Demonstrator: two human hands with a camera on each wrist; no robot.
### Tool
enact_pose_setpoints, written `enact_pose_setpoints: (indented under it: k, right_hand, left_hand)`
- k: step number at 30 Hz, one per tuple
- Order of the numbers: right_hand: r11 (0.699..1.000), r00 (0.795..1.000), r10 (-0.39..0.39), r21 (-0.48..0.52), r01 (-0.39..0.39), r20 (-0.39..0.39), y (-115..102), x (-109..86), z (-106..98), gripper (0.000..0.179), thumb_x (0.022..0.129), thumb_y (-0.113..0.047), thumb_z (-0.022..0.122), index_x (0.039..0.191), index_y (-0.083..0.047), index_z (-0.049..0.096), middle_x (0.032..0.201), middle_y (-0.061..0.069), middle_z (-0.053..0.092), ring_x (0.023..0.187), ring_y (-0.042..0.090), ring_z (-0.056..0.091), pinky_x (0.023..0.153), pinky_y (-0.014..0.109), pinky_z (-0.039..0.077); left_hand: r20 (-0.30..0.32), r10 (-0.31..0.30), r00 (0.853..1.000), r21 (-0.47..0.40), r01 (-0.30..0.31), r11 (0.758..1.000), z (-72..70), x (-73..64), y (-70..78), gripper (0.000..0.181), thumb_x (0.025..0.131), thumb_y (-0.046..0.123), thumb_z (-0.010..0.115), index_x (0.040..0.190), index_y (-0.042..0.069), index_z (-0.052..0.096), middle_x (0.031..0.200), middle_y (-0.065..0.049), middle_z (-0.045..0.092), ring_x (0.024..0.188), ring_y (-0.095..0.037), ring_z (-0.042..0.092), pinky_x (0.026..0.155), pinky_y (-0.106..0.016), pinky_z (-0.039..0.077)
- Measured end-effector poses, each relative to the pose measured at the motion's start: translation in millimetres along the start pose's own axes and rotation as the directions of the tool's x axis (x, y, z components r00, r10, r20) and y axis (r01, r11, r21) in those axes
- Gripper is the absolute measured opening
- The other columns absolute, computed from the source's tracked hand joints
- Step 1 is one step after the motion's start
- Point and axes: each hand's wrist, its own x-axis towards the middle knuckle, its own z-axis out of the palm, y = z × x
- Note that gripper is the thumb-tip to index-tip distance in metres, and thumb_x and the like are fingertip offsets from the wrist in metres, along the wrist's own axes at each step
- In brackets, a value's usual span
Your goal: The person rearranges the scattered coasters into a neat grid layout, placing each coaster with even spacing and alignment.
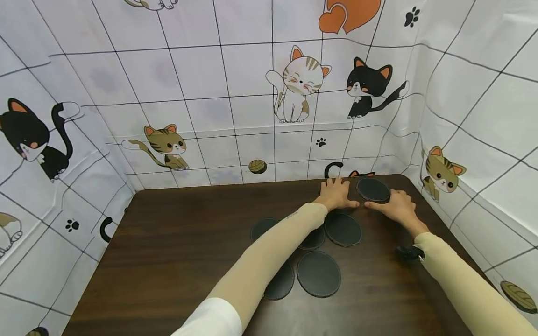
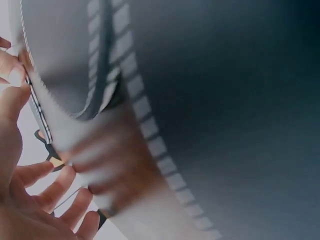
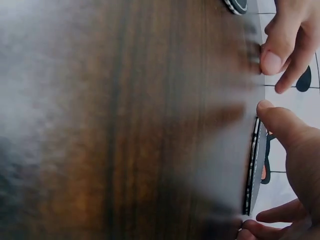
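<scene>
A round black coaster with pale edge stitching (image 1: 372,190) lies by the table's far right corner. My right hand (image 1: 398,205) holds it by its rim, thumb at the near edge and fingers round the right side; the right wrist view shows this coaster (image 3: 253,170) edge-on between thumb and fingers. To its left, my left hand (image 1: 335,194) rests at the tabletop with fingers spread and straight, its thumb pointing at the right thumb. In the left wrist view the left hand (image 2: 35,185) has nothing between its fingers. Below it lies another coaster (image 1: 343,229).
More black coasters lie grouped mid-table, among them a near one (image 1: 318,274) and others partly hidden under the left forearm (image 1: 269,256). The dark wooden table (image 1: 176,242) meets white cat-print walls (image 1: 235,116) at its back and right. A black strap (image 1: 409,253) sits at the right wrist.
</scene>
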Motion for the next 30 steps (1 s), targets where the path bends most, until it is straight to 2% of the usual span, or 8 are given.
enact_pose_setpoints:
  k: [7,12,17,23,30]
  right_hand:
    - [0.999,0.999,0.023,0.028,-0.024,0.035,-11.5,7.2,11.2,0.11,0.085,-0.067,0.071,0.138,0.025,0.041,0.129,0.049,0.034,0.118,0.066,0.031,0.089,0.076,0.025]
    - [0.998,0.998,0.051,0.036,-0.052,0.024,-16.3,11.5,11.9,0.112,0.085,-0.066,0.072,0.135,0.029,0.039,0.126,0.048,0.032,0.114,0.064,0.031,0.088,0.073,0.024]
    - [0.997,0.998,0.059,0.045,-0.059,-0.004,-14.1,11.1,8.5,0.107,0.086,-0.059,0.075,0.133,0.03,0.04,0.123,0.047,0.033,0.113,0.063,0.032,0.087,0.073,0.023]
    - [0.997,0.998,0.052,0.053,-0.051,-0.03,-11.4,4.0,8.6,0.104,0.087,-0.057,0.075,0.136,0.027,0.04,0.131,0.046,0.033,0.118,0.064,0.032,0.09,0.075,0.023]
    - [1.0,0.999,-0.004,0.031,0.005,-0.031,-11.1,-3.7,7.7,0.101,0.086,-0.058,0.077,0.134,0.026,0.046,0.124,0.043,0.041,0.109,0.06,0.04,0.082,0.069,0.027]
  left_hand:
    - [0.031,-0.022,0.999,0.035,0.021,0.999,1.3,12.2,-1.9,0.064,0.092,0.071,0.058,0.141,0.031,0.058,0.148,-0.002,0.043,0.137,-0.026,0.037,0.113,-0.043,0.027]
    - [0.023,-0.041,0.999,0.055,0.04,0.998,4.3,16.4,5.8,0.056,0.092,0.071,0.058,0.133,0.033,0.065,0.145,-0.003,0.04,0.135,-0.024,0.035,0.112,-0.041,0.026]
    - [0.025,-0.03,0.999,0.027,0.029,0.999,2.5,18.9,14.4,0.05,0.094,0.065,0.061,0.132,0.034,0.065,0.142,-0.002,0.042,0.13,-0.022,0.037,0.108,-0.039,0.029]
    - [0.044,-0.041,0.998,-0.023,0.042,0.999,-0.9,18.9,22.9,0.042,0.094,0.056,0.067,0.126,0.03,0.067,0.14,-0.001,0.046,0.128,-0.021,0.04,0.108,-0.038,0.031]
    - [0.035,-0.095,0.995,-0.064,0.097,0.993,-5.2,16.0,27.7,0.039,0.089,0.054,0.075,0.118,0.029,0.071,0.13,-0.002,0.053,0.122,-0.022,0.046,0.104,-0.038,0.034]
